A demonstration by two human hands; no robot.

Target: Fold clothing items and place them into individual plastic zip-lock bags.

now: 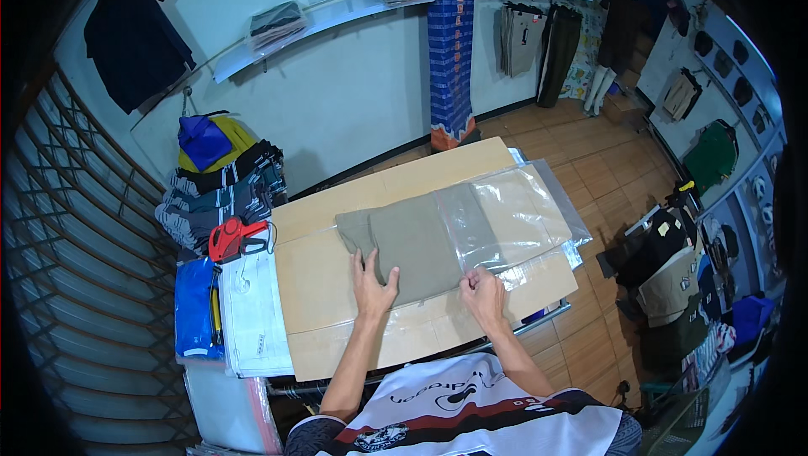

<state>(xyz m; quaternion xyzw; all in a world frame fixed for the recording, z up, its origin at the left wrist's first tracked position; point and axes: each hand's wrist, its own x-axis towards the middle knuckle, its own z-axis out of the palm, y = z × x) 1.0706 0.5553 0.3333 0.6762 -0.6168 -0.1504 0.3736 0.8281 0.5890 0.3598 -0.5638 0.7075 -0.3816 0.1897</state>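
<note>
A folded olive-grey garment [410, 247] lies on a flat sheet of cardboard [328, 336]. Its right end is inside a clear plastic bag [524, 210], whose edge crosses the cloth. My left hand [374, 285] rests with spread fingers on the near left part of the garment. At the near corner of the bag's edge, my right hand [483, 295] has its fingers curled and closed on the plastic. More clear plastic lies under the far right end of the bag.
Left of the cardboard are a red price-label gun [237, 238], a white plastic packet [252, 317], a blue packet [194, 311] and a stack of folded clothes [221, 194]. A blue pillar [451, 45] stands behind the table. Clothes [669, 285] hang at the right.
</note>
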